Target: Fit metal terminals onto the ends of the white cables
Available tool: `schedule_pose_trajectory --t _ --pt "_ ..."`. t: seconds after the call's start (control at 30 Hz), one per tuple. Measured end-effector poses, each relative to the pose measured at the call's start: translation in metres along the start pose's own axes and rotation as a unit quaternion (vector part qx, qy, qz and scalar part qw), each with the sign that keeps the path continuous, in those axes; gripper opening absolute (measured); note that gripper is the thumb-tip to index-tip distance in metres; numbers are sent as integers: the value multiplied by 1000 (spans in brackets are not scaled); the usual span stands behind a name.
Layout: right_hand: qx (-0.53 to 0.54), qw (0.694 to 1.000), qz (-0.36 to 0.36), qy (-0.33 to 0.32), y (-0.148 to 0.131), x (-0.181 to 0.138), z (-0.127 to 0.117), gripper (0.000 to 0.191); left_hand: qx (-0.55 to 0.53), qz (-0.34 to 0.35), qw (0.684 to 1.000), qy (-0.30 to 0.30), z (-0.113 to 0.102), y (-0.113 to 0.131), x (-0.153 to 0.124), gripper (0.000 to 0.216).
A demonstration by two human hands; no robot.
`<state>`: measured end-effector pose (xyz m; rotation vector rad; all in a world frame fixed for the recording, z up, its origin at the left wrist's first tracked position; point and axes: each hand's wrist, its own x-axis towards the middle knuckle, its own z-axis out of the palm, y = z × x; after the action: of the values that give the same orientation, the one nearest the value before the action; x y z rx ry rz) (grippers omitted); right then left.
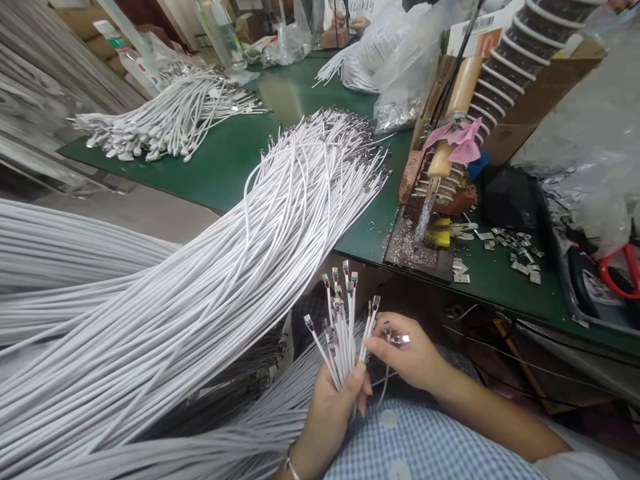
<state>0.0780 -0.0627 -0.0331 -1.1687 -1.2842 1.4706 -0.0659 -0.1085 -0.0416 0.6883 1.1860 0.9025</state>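
My left hand (334, 408) is closed round a small bunch of white cables (339, 327), their bare connector ends pointing up. My right hand (407, 353) is beside it, thumb and fingers pinched on a small metal connector shell (401, 339) close to one cable end. Both hands hover over my lap, just below the green table's front edge (370, 248). A large sheaf of white cables (240, 267) lies across the table and sweeps down to my left.
A soldering iron (450, 143) rests in a coiled stand on a tray (415, 250) with solder crumbs. Loose metal shells (510, 250) lie scattered on the table. Red-handled cutters (617, 267) sit at right. Another cable pile (170, 117) lies at back left, plastic bags (400, 60) behind.
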Motion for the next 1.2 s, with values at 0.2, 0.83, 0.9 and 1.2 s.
schedule_pose_trajectory --t 0.2,0.83,0.9,1.2 --pt "4 1000 13 -14 1 -1 -4 32 2 11 999 -33 -5 -7 2 19" --pt "-23 998 -34 -42 -2 -2 -5 27 -3 1 1000 2 0 0 2 22" --pt "-19 999 -29 -38 -1 -2 -5 27 -3 2 1000 0 -1 0 1 21" --pt "36 999 12 -30 -1 -1 -5 25 -7 -3 1000 -15 -2 -2 1 19"
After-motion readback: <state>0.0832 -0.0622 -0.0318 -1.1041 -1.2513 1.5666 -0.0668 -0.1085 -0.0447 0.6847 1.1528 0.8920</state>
